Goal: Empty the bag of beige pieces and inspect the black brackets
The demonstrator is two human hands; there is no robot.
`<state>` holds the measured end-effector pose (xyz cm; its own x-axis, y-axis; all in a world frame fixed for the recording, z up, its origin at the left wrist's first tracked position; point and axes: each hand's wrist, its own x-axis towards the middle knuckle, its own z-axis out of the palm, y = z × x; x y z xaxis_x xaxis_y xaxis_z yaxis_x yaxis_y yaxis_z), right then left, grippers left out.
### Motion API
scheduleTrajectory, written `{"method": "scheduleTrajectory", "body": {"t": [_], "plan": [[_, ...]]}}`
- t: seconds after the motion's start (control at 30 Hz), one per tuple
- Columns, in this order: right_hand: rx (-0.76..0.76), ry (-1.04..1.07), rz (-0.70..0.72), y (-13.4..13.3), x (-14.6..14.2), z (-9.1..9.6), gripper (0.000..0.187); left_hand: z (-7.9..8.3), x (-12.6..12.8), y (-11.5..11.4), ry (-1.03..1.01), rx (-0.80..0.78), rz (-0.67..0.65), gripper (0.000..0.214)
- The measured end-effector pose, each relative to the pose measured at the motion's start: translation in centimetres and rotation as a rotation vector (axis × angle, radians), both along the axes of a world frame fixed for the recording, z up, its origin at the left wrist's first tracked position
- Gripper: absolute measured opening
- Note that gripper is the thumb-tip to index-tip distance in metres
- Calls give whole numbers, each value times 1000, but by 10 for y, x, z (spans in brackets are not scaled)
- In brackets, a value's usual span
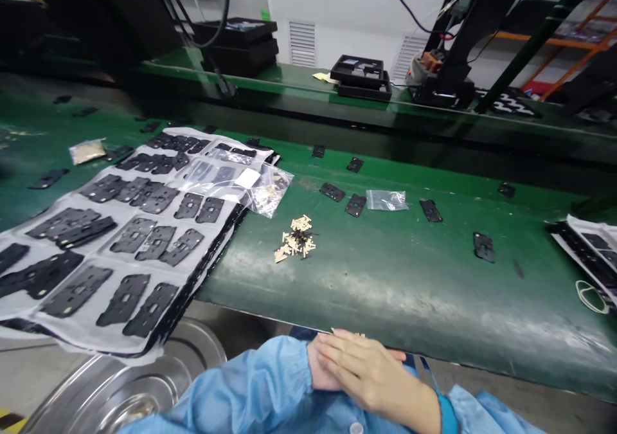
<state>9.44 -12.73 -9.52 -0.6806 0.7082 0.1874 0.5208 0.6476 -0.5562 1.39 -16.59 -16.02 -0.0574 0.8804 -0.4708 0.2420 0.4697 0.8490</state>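
Green bench top (409, 280), scuffed and glossy, ran across in front of me, its near edge just beyond my hands. Right hand (373, 373) lay over the left hand (322, 370), its fingers straight, together and unclenched; the left's fingers were mostly hidden, so I could not tell whether they closed on anything. Small pale bits (360, 335) showed just past the right hand, too little visible to identify. Loose heap of pale sticks (292, 246), dark pieces mixed in, sat on the bench ahead and to the left of my hands, apart from them. Beyond it, a clear bag (265, 193) with pale pieces inside overlapped the edge of a white sheet (96, 341), where flat black plates (77, 291) lay in rows, several overlapping. Single plates lay scattered farther right, a small clear bag (385, 200) among them; pale loop (590, 297) at far right
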Motion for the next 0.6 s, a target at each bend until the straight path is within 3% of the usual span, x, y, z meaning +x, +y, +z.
{"method": "scheduleTrajectory", "body": {"t": [0.1, 0.2, 0.4, 0.6], "plan": [[109, 19, -5, -4, 1, -8, 57, 15, -20, 9, -239, -290, -17, 66], [229, 27, 21, -5, 3, -9, 53, 22, -32, 15, -386, -364, -43, 68], [394, 30, 52, -6, 4, -17, 37, 23, -15, 13, -191, -436, -13, 76], [371, 25, 113, -5, 3, -26, 32, 20, -7, 14, -138, -437, 8, 73]]}}
